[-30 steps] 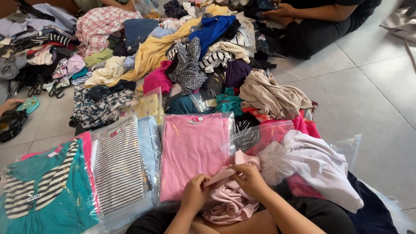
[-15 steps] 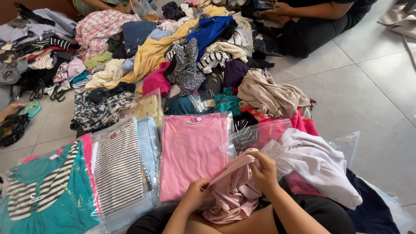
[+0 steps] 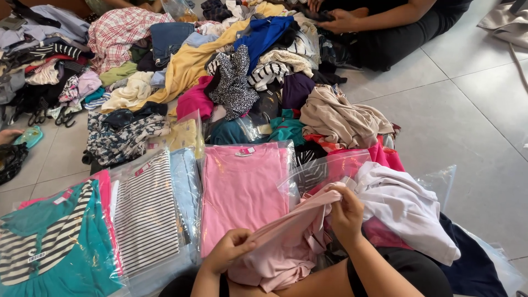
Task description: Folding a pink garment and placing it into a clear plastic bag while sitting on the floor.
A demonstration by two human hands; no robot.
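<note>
Over the lap, left hand [image 3: 230, 252] and right hand [image 3: 345, 208] stretch pink garment [image 3: 286, 242] — edge taut.

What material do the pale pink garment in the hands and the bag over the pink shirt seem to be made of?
The pale pink garment, held by the left hand and right hand, looks like soft, matte knit fabric: it drapes in loose folds. The bag over the pink shirt looks like thin clear plastic film: glossy, see-through, with wrinkles that glare.
</note>
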